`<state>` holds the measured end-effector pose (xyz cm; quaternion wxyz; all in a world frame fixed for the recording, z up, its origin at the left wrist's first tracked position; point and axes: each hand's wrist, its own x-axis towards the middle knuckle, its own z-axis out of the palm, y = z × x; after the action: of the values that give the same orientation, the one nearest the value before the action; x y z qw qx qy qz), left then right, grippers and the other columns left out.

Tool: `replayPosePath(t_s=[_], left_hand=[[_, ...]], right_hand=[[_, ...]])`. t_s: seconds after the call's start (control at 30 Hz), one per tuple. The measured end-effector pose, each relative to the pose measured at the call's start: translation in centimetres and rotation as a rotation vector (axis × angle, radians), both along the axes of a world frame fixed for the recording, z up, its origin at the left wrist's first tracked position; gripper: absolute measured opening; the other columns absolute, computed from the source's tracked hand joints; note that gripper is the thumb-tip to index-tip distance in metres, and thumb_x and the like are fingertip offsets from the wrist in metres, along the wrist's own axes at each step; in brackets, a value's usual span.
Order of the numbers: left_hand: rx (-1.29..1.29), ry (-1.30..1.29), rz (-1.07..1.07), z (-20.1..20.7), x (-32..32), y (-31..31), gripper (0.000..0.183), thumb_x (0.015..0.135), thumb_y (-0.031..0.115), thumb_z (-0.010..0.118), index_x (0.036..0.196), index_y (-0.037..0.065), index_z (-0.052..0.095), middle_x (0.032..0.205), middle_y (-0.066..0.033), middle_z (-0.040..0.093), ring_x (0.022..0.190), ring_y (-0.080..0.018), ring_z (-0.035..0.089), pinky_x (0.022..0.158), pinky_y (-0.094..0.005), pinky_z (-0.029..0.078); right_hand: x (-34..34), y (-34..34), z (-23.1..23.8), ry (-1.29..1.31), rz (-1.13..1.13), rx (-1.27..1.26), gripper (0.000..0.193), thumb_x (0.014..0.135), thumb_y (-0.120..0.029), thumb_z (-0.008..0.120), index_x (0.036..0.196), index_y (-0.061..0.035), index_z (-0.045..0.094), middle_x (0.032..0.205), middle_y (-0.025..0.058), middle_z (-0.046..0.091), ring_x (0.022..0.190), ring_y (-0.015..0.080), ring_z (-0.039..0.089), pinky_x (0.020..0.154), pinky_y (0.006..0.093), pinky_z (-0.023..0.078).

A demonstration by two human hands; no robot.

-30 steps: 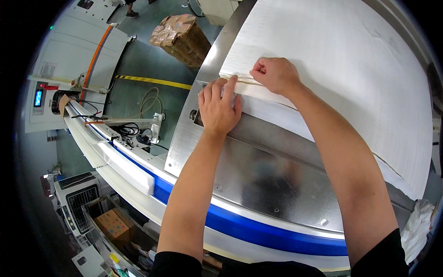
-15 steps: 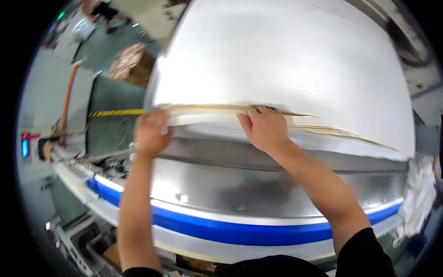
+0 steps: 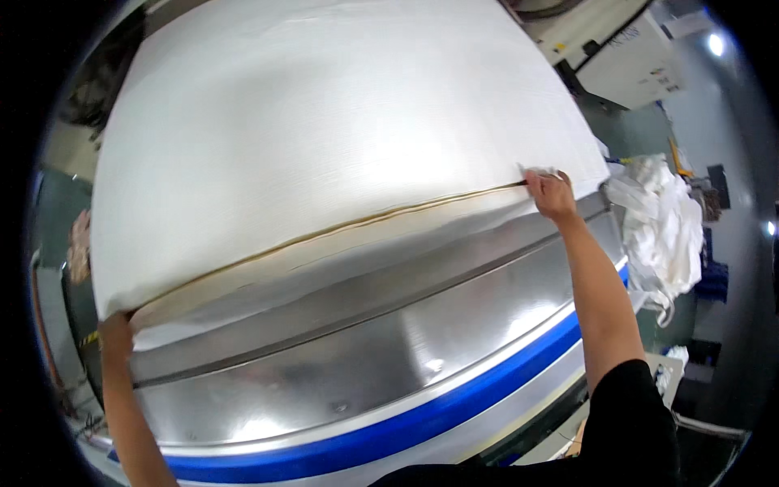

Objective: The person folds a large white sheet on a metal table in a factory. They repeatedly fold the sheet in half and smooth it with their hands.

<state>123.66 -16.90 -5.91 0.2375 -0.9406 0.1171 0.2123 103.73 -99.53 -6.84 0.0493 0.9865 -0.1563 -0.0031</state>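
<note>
The broad white stack of thin, cloth-like layers (image 3: 324, 122) lies across the polished steel table (image 3: 349, 361), its near side facing the person, where a long dark-gold line parts the top from the cream-coloured layered front edge (image 3: 349, 243) below. The right hand (image 3: 552, 195) grasps this edge near the stack's right corner, fingers curled over it and a little of the white material bunched at their tips. The left hand (image 3: 116, 331) is at the opposite corner, touching the edge; it is blurred and partly turned away, so I cannot tell whether it grips or merely presses. Being set so far apart, the hands probably keep the long edge straight and stop the layers from slipping. A crumpled heap of white fabric (image 3: 661, 235) beside the table's right end sits near the right hand and might hamper a reach that way. A pale machine housing (image 3: 625, 61) stands beyond the stack's far right side, and a blue band (image 3: 487, 381) runs along the table's front between the person and the steel.
</note>
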Motion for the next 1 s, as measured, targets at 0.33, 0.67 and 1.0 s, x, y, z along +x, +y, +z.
replayPosePath(t_s=[0.33,0.67,1.0], left_hand=[[-0.250,-0.229,0.326,-5.7,1.5,10.5,0.027,0.079,-0.007,0.053,0.100,0.003,0.066,0.095,-0.0167,0.066,0.088,-0.0339,0.062,0.079,-0.0398,0.049],[0.220,-0.118,0.021,-2.8,-0.1,10.9,0.031,0.087,0.006,0.045,0.114,0.013,0.060,0.113,-0.0081,0.061,0.110,-0.0257,0.053,0.099,-0.0422,0.035],[0.075,-0.138,0.114,10.9,-1.7,5.1,0.030,0.087,0.007,0.047,0.112,0.015,0.062,0.110,-0.0120,0.063,0.100,-0.0353,0.057,0.097,-0.0447,0.038]], right_hand=[[-4.9,-23.8,0.5,0.463,0.043,-0.242,0.023,0.086,-0.020,0.048,0.101,-0.0093,0.063,0.092,0.0092,0.066,0.088,0.0241,0.064,0.076,0.0393,0.052],[-4.4,-20.9,1.9,0.502,-0.279,-0.323,0.036,0.087,-0.014,0.051,0.122,-0.0174,0.058,0.120,0.0074,0.060,0.110,0.0233,0.057,0.095,0.0370,0.043],[-10.4,-30.3,13.7,0.384,-0.127,-0.256,0.045,0.081,-0.003,0.053,0.126,-0.0060,0.052,0.125,0.0167,0.055,0.114,0.0343,0.052,0.098,0.0407,0.040]])
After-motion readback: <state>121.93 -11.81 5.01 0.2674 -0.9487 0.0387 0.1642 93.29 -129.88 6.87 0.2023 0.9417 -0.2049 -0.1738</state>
